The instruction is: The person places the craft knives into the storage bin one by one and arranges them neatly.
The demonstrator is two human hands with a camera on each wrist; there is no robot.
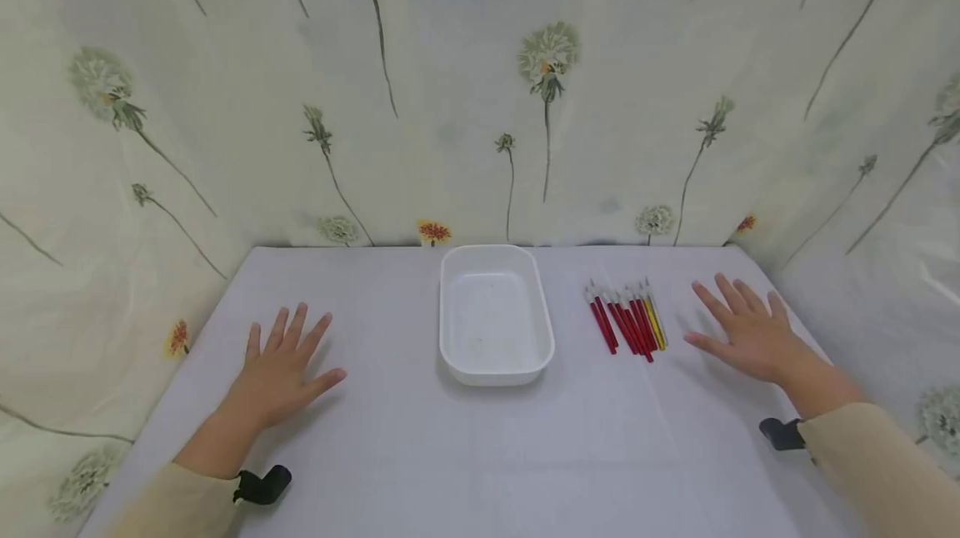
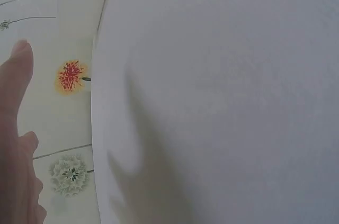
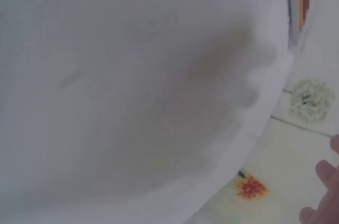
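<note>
**Slim sticks (image 1: 641, 328) lie between white tray (image 1: 493, 321) and right hand (image 1: 753, 344)**

At the lower left and lower right, beige sleeves (image 1: 873, 455) end near small black devices (image 1: 264, 485) at the wrists. The left hand (image 1: 277, 384), left of centre, and the right hand, at right, are both released, fingers spread over the pale tabletop (image 1: 480, 455). The tray sits at centre. Right of it lie the sticks, mostly red, one yellow, in the way between tray and right hand. Beyond, a dandelion-patterned cloth (image 1: 450, 47) fills the upper frame.
</note>
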